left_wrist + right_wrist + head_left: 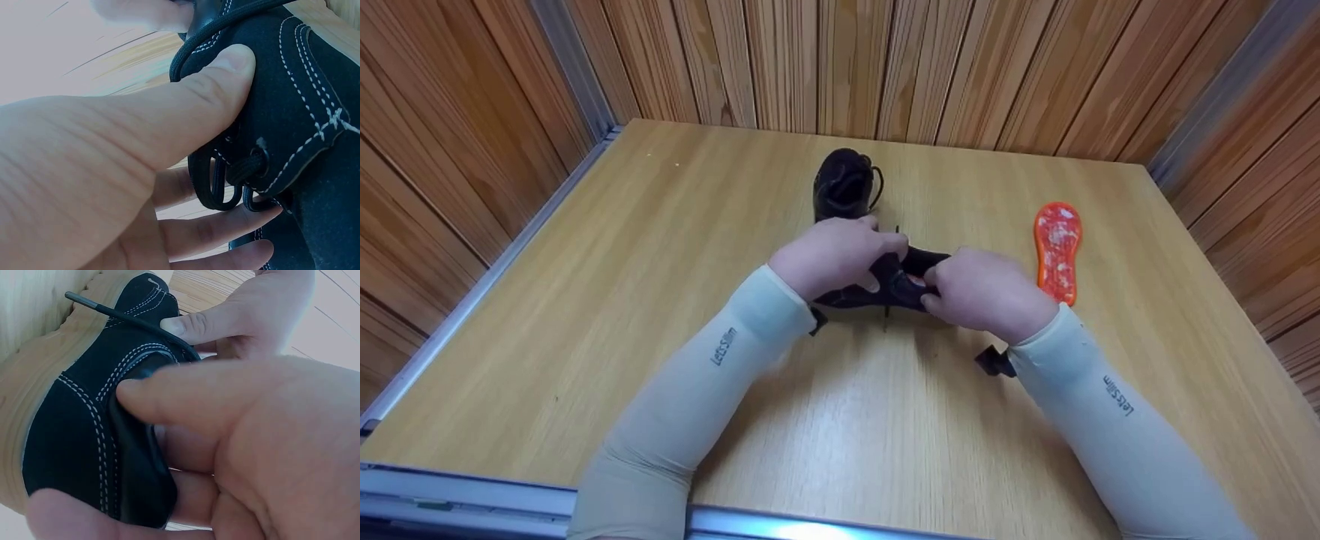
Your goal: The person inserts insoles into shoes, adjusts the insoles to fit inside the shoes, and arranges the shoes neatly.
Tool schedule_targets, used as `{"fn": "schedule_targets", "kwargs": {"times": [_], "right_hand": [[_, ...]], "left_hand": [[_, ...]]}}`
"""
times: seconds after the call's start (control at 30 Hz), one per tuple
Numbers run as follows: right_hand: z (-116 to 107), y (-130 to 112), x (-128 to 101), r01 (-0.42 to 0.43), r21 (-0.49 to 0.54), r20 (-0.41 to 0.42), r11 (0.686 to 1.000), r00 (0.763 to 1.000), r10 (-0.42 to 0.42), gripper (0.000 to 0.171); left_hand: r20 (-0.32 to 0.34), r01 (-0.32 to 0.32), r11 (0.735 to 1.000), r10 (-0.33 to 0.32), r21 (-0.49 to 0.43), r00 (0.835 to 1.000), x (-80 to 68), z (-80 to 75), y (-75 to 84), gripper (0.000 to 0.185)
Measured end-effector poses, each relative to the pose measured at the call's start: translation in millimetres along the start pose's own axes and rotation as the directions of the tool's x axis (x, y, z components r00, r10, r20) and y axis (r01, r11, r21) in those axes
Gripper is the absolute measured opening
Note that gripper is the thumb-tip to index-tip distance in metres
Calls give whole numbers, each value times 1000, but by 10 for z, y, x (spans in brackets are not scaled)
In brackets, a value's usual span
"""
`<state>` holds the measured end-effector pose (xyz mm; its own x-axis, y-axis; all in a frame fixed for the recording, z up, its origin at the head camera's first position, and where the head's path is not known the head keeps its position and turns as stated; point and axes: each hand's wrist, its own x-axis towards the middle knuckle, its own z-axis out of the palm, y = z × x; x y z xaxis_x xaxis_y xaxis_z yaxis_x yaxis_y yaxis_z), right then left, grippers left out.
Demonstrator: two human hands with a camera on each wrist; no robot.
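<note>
Both hands hold a black shoe (901, 289) with white stitching, black laces and a pale sole, lying crosswise near the table's middle. My left hand (840, 255) grips its lace area. In the left wrist view the thumb presses the lace flap (281, 107), with the other fingers beyond the laces. My right hand (986, 292) holds the heel end. In the right wrist view its thumb lies on the padded collar (135, 455), a fingertip at the heel. A bit of red shows inside the shoe's opening. A lace end (81, 300) sticks out over the side.
Another black shoe (840, 184) stands just behind the left hand, its lace looping to the right. An orange-red insole (1057, 247) with white patches lies on the wooden table (585, 337) to the right. Wood-plank walls (855, 67) enclose the back and sides.
</note>
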<state>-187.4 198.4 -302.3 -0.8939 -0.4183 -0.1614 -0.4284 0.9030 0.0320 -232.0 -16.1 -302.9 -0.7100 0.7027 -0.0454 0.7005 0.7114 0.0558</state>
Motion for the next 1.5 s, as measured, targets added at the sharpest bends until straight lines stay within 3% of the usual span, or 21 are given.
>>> {"fn": "schedule_targets", "kwargs": {"times": [0.2, 0.43, 0.57, 0.67, 0.73, 0.97, 1.17, 1.5], "right_hand": [[59, -3, 41, 39, -21, -6, 999, 999, -39, 28], [4, -11, -17, 20, 0, 2, 1000, 1000, -20, 19], [-27, -36, -49, 43, -23, -118, 999, 992, -45, 16], [-21, -54, -44, 131, -43, -230, 991, 963, -137, 17], [-4, -62, -30, 172, -48, -252, 984, 951, -179, 18], [106, -45, 32, 118, -70, -99, 991, 987, -125, 26], [162, -1, 96, 113, -121, -108, 986, 986, -126, 31], [139, 3, 95, 132, -23, -65, 991, 989, -133, 24]], "left_hand": [[-3, 0, 1000, 0, -12, 1000, -13, 19, -13, 50], [1, 0, 1000, 0, -26, 1000, -17, 9, -5, 47], [-3, -13, 1000, 13, 9, 1000, 0, -11, 7, 48], [-1, -15, 999, 15, 32, 1000, 13, -26, 12, 49], [1, -13, 999, 13, 31, 1000, 19, -32, 13, 49], [5, -15, 1000, 15, 12, 1000, 21, -31, 17, 50], [-3, -22, 1000, 22, 12, 1000, 26, -26, 19, 49], [-5, -5, 999, 4, -47, 1000, 1, -6, -4, 48]]}}
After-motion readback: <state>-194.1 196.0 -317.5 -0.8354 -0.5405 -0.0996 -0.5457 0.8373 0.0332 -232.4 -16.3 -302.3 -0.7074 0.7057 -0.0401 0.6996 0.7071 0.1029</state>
